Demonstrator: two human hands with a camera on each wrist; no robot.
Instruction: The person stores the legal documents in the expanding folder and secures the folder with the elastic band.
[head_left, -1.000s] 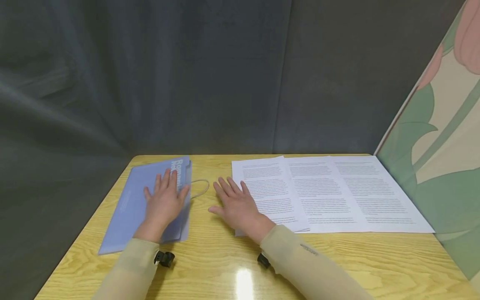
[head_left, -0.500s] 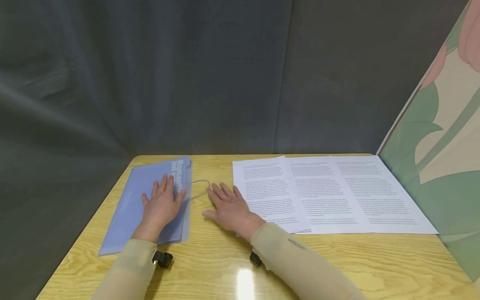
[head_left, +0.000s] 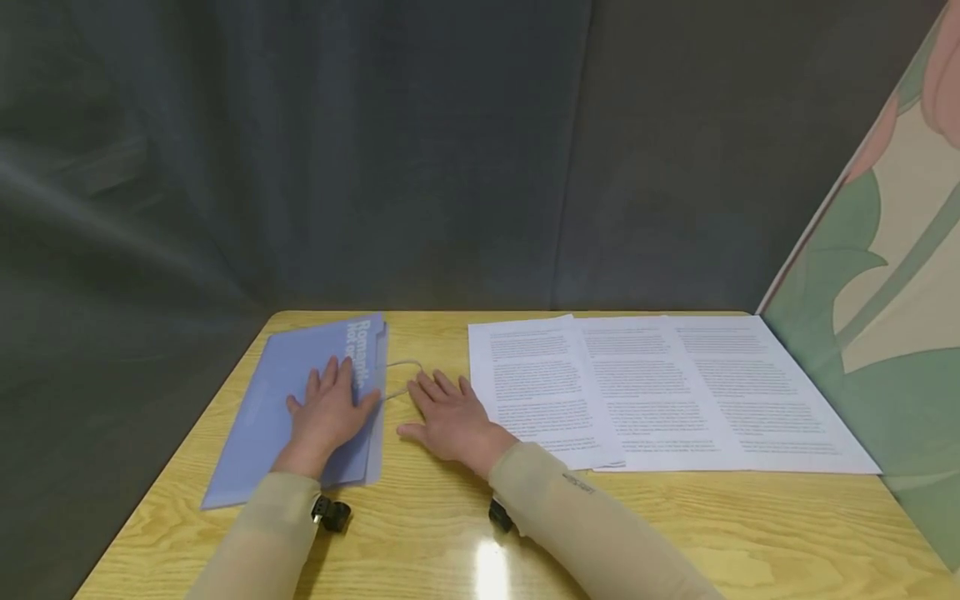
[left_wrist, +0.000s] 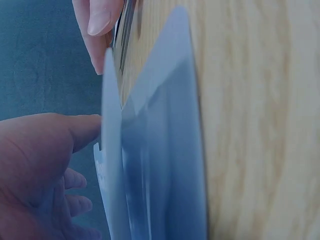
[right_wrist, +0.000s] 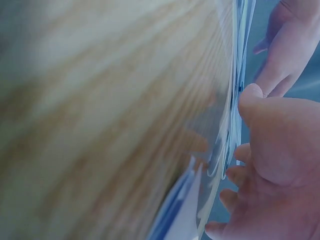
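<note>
A blue-purple plastic document folder [head_left: 251, 425] with white lettering lies on the left of the table. My left hand [head_left: 326, 423] rests on its cover, fingers straight and spread. In the left wrist view, the upper cover [left_wrist: 112, 165] stands slightly apart from the lower one [left_wrist: 172, 145] along the near edge. A pale cord loop [head_left: 402, 362] sticks out from the folder's right side. Right beside that loop is my right hand [head_left: 452, 423], palm down with fingers extended; whether it touches the cord I cannot tell. Nothing is gripped by either hand.
Three printed paper stacks or sheets, left [head_left: 536, 396], middle [head_left: 648, 392] and right [head_left: 761, 392], lie overlapping on the wooden table [head_left: 675, 517]. A dark curtain [head_left: 420, 158] hangs behind, and a floral panel [head_left: 911, 308] stands at the right edge.
My right hand has moved left and slightly back toward me, off the left sheet to beside the cord loop. My left hand has shifted only a little on the folder.
</note>
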